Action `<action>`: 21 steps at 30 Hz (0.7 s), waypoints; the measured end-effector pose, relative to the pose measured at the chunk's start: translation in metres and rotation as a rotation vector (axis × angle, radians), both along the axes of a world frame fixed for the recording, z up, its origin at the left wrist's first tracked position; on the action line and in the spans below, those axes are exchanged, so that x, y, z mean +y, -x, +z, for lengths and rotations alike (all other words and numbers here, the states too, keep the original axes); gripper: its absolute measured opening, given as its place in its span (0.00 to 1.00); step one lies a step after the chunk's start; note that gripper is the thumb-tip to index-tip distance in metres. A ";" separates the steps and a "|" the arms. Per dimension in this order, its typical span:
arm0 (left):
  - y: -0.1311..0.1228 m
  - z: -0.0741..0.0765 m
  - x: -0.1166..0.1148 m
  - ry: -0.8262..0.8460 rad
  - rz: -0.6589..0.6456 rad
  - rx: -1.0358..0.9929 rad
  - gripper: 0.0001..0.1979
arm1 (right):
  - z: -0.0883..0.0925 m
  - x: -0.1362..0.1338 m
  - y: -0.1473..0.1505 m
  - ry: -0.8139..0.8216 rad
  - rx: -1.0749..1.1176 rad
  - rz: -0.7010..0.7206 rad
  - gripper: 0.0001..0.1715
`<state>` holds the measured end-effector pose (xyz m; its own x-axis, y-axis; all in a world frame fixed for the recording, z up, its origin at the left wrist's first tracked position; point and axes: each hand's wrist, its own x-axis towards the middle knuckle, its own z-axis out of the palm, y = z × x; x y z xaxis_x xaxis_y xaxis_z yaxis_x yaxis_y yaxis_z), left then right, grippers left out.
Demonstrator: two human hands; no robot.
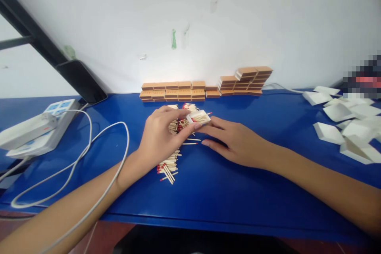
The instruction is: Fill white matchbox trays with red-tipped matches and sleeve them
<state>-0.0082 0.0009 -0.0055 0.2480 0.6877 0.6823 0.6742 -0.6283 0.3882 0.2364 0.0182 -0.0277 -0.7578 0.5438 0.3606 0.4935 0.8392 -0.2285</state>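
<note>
Pale wall [208,27] is rising behind a glossy blue counter [238,198]. Above the counter's middle, a little nearer its back edge than its front, a small white tray [189,118] is sitting in the left hand [162,131], carrying a bundle of matches [200,117]. Its open side is facing up, and its long axis is running roughly left to right, along the counter's front edge; one red-tipped match [210,113] is poking out past the right end.

The left grip is narrowing on the tray, thumb along the near side. The right hand [238,143] is waiting at the tray's right end, thumb and forefinger parted; whether its fingers are touching the tray, I cannot tell. Filling the tray seems to be the step in hand, and the next move is probably calling for squaring up that stray match.

Loose matches [169,162] are lying under and beside the left hand. Toward the back edge, a row of matchboxes [172,92] and a taller stack [247,83] are standing against the wall. More white trays [329,133] are heaping up near the right edge, while a power strip [64,107] is resting by the left.
</note>
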 end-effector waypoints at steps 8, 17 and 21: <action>0.001 0.002 0.001 -0.013 0.024 -0.009 0.12 | -0.002 0.001 -0.001 0.048 -0.035 0.015 0.18; 0.000 0.001 0.001 -0.014 0.030 0.004 0.13 | -0.003 -0.020 0.013 -0.104 -0.180 0.108 0.24; 0.000 0.000 0.001 -0.003 0.022 0.018 0.13 | 0.004 -0.013 0.004 -0.141 -0.110 0.082 0.20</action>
<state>-0.0086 0.0019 -0.0055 0.2449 0.6910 0.6801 0.6951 -0.6141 0.3737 0.2329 0.0053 -0.0241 -0.8363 0.4286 0.3419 0.4378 0.8974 -0.0540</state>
